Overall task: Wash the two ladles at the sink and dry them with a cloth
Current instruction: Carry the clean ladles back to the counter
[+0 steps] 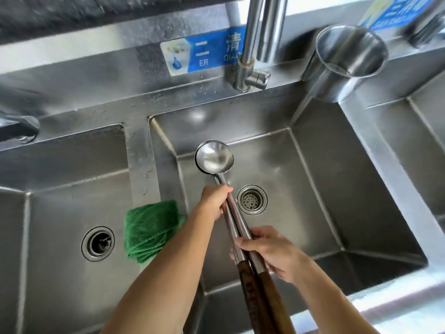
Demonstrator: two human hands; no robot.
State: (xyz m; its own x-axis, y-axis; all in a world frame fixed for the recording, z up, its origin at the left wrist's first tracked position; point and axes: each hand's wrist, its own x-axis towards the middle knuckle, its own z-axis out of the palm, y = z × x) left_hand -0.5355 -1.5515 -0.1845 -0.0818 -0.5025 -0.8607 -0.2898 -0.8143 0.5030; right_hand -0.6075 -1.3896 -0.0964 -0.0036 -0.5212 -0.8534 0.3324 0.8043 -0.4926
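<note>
Two steel ladles with dark wooden handles are stacked one on the other, bowls nested, over the middle sink basin. My left hand grips both steel shafts just below the bowls. My right hand holds the same shafts lower down, where steel meets wood. A folded green cloth lies on the divider between the left and middle basins, beside my left forearm. The tap rises behind the basin; no water is running.
A steel cylinder container stands on the back ledge at the right. The left basin has an open drain; the middle drain has a strainer. A third basin lies at the far right.
</note>
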